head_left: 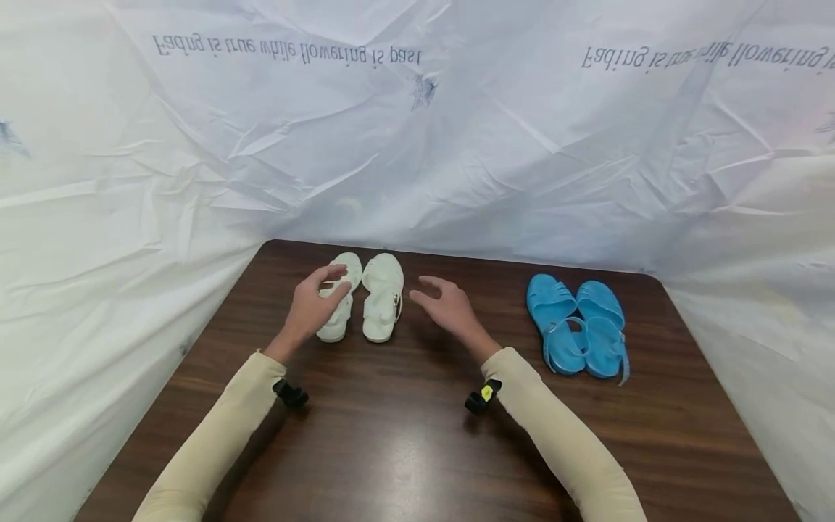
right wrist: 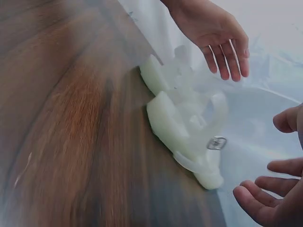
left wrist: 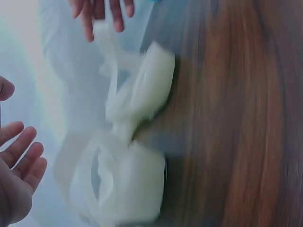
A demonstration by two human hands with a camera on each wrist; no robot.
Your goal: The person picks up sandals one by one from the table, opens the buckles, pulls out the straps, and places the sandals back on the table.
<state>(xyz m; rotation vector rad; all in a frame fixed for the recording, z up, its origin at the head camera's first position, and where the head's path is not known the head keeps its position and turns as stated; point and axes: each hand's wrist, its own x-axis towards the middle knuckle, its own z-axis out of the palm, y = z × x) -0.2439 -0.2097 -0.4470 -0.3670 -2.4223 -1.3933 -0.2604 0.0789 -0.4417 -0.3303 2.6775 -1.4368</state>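
Two white sandals stand side by side near the table's back edge, heels toward me. The left white sandal [head_left: 335, 319] is partly hidden behind my left hand [head_left: 312, 303], which hovers over its outer side with fingers loosely bent and nothing held. The right white sandal [head_left: 383, 293] has a strap with a metal buckle [right wrist: 217, 143] on its outer side. My right hand [head_left: 446, 307] is just right of that sandal, fingers relaxed and apart from it. In the left wrist view the pair looks blurred, with fingers of both hands around it.
A pair of blue sandals [head_left: 577, 326] lies at the right of the dark wooden table [head_left: 365, 435]. White printed sheeting [head_left: 417, 145] hangs behind the table and along its sides. A black strap [head_left: 290, 394] is on the left wrist, another [head_left: 481, 397] on the right.
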